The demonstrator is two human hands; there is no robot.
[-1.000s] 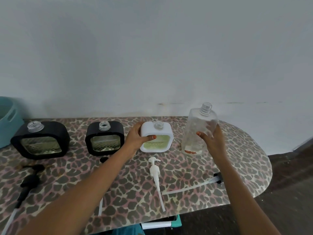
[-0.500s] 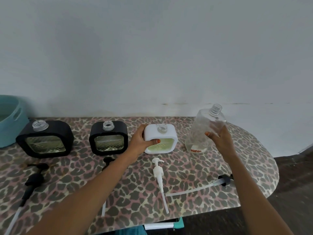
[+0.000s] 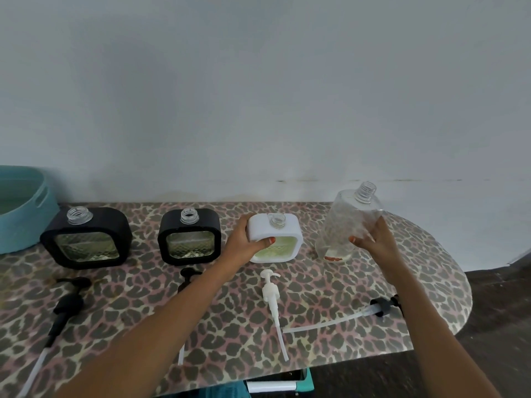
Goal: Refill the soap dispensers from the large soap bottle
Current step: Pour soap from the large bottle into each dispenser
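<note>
A bare pale wall [image 3: 258, 96] backs the leopard-print table [image 3: 230, 326], where the white dispenser [image 3: 287, 229] stands with its neck open. The left hand [image 3: 240, 244] grips its upper left corner, thumb curled over the front and the other fingers hidden behind, probably to steady it for pouring. Just right of the white dispenser the right hand [image 3: 376, 242] holds the large soap bottle [image 3: 344, 219], thumb on its front and fingers wrapped round its far side; the bottle looks nearly empty. Two black dispensers [image 3: 189, 237] stand uncapped to the white dispenser's left, and its white pump [image 3: 270, 291] lies in front, set aside for filling. Compared with a second ago, the bottle's neck leans further away from the white dispenser.
</note>
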